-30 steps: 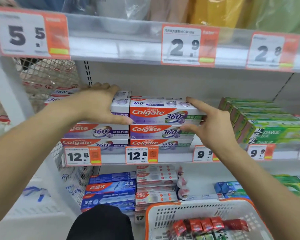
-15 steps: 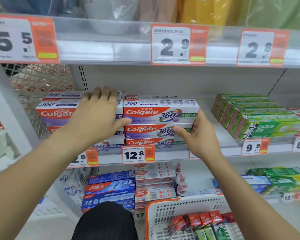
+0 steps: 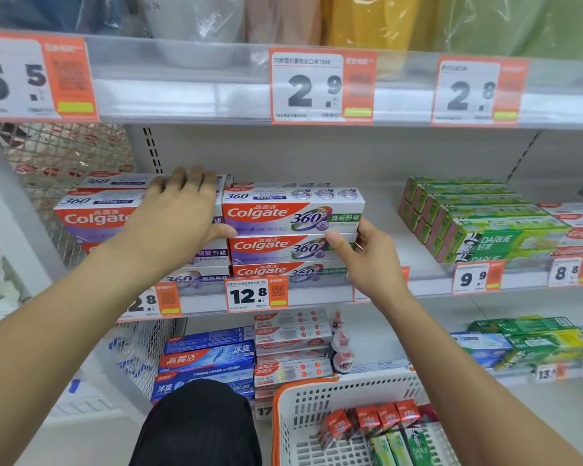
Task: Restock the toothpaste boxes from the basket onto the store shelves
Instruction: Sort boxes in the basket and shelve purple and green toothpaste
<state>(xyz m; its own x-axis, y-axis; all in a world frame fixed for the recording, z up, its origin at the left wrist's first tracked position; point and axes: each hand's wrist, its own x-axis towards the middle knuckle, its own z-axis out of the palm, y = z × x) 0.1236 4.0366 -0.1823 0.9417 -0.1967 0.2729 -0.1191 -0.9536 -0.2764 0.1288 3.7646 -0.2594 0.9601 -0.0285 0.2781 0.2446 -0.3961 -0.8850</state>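
Note:
Two stacks of Colgate 360 toothpaste boxes stand side by side on the middle shelf (image 3: 317, 294). My left hand (image 3: 179, 213) lies flat with straight fingers over the front and top of the left stack (image 3: 91, 216), its thumb touching the left end of the right stack (image 3: 283, 213). My right hand (image 3: 367, 260) grips the right end of that right stack, thumb on the front of the second box and fingers curled behind. Below, a white basket (image 3: 334, 398) with an orange rim holds red boxes (image 3: 367, 420) and green boxes (image 3: 394, 449).
Green Darlie boxes (image 3: 485, 230) fill the shelf to the right, with bare shelf between them and my right hand. Blue toothpaste boxes (image 3: 209, 361) sit on the lower shelf. A wire mesh panel (image 3: 58, 153) closes the left side. My dark-clad knee (image 3: 199, 425) is beside the basket.
My right hand dropped from the top box's upper edge to the stack's right end. My left hand slid down over the left stack's front. The right stack now sits squarer.

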